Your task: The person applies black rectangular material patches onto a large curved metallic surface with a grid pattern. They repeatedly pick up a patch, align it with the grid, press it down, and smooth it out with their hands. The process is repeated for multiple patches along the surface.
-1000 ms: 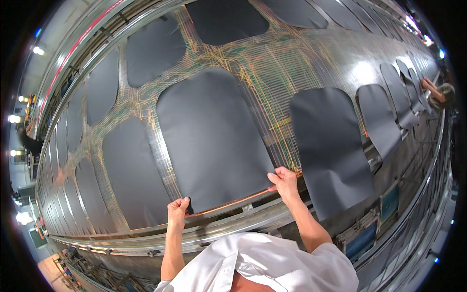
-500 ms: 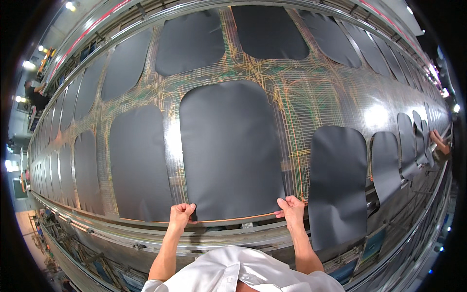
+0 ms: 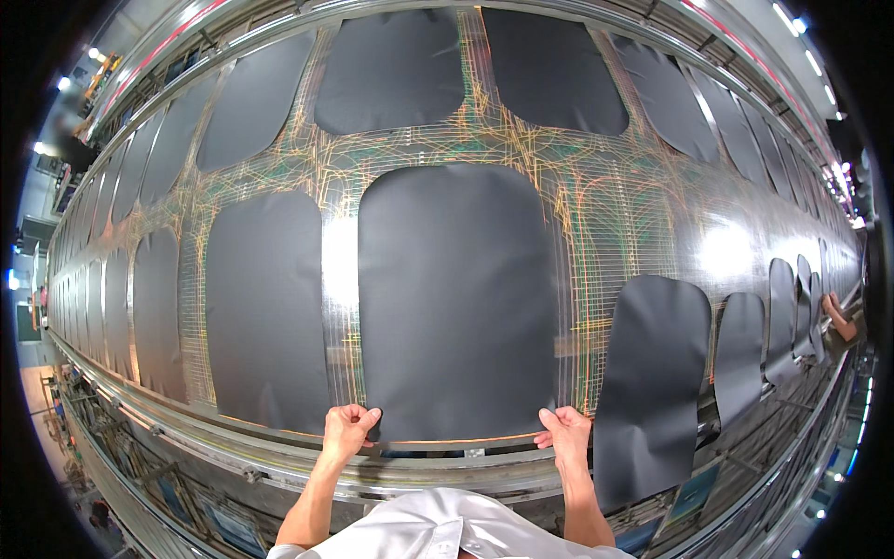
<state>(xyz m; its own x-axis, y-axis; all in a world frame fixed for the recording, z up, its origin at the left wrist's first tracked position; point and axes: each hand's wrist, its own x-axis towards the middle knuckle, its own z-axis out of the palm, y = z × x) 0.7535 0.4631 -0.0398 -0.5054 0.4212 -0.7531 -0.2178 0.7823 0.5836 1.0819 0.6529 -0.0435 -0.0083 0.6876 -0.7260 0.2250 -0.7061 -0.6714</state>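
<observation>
A large black flexible sheet [image 3: 454,298] with rounded far corners lies flat on the long metal table, its near edge along an orange line. My left hand [image 3: 349,430] pinches its near left corner, which curls up a little beside the thumb. At the near right corner, my right hand [image 3: 567,432] holds the edge between thumb and fingers. Both hands are closed, at the table's near rim.
Similar black sheets [image 3: 265,312] lie in two rows along the table [image 3: 633,210], which is marked with many coloured lines. To my right, several sheets [image 3: 652,391] hang over the near rim. Another person's hand [image 3: 841,317] is at the far right. Metal rails [image 3: 447,466] run along the near side.
The sheet between my hands has turned slightly, and its sides look straighter. Both hands keep hold of its near corners. The whole view has shifted a little.
</observation>
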